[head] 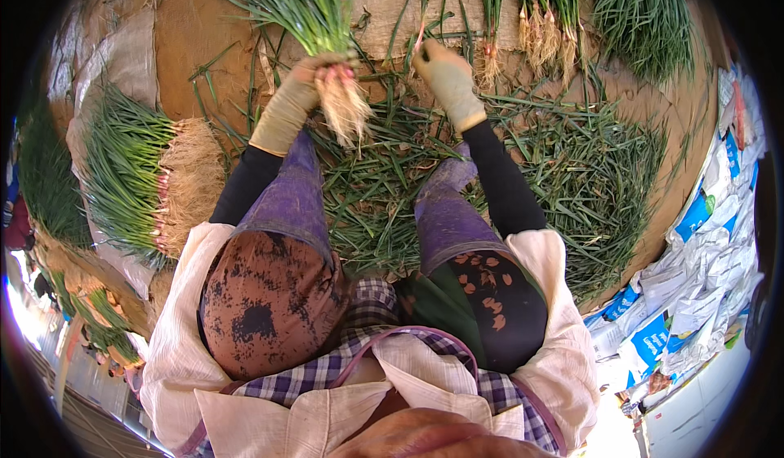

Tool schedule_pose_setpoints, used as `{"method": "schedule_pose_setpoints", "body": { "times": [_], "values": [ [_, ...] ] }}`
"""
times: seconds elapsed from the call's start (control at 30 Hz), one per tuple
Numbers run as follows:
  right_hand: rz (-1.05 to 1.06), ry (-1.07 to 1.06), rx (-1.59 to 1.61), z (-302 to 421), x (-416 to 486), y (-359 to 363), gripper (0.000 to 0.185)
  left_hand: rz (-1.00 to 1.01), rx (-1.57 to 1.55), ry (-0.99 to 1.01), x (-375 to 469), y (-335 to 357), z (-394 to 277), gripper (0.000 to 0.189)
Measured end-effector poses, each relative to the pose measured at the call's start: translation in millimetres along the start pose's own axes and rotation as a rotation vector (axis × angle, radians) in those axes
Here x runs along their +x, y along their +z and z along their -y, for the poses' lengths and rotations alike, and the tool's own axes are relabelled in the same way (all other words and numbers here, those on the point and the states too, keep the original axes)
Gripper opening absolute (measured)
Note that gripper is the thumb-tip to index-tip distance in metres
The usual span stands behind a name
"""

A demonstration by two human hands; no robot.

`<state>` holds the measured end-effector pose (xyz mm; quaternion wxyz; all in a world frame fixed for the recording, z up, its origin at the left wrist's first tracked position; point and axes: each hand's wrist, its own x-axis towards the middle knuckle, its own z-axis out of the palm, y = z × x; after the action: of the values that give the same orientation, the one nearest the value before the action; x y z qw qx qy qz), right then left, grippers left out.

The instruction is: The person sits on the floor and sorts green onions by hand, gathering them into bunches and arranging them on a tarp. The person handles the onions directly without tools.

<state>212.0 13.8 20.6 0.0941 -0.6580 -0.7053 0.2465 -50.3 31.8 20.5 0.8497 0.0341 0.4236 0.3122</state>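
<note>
My left hand (306, 84), in a dirty pale glove, is closed around a bunch of green onions (337, 78) just above its roots. The leaves point away from me and the pale roots hang toward my boots. My right hand (446, 72), gloved too, has its thumb and fingertips together at the reddish stem of a single onion plant (421, 32); whether it grips the stem is not clear. Right of that hand lie small onion bunches (539, 29) with their roots toward me. A neat stack of onions (138, 182) lies at my left.
Cut green leaves (582, 182) cover the ground between and right of my purple boots (288, 188). More long greens (643, 23) lie at the far right. Burlap cloth (380, 5) is spread ahead. Crumpled printed plastic packaging (686, 274) lines the right edge.
</note>
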Motion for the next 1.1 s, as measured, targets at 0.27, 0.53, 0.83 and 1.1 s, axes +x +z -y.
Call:
{"method": "schedule_pose_setpoints", "body": {
  "times": [0.27,0.53,0.83,1.1],
  "values": [
    [0.236,-0.387,0.201,36.4,-44.7,20.0,0.027,0.115,0.126,-0.184,25.2,1.7,25.9,0.014],
    [0.422,-0.610,0.324,24.6,-32.7,3.2,0.032,0.212,0.161,-0.203,17.2,-0.7,34.0,0.023],
    [0.476,0.452,1.722,0.6,-11.7,18.2,0.043,0.364,-0.010,-0.161,4.8,13.6,36.4,0.035],
    [0.200,1.017,1.783,46.3,-5.6,26.7,0.024,0.476,0.028,-0.142,-16.3,46.3,47.1,0.036]
  ]
}}
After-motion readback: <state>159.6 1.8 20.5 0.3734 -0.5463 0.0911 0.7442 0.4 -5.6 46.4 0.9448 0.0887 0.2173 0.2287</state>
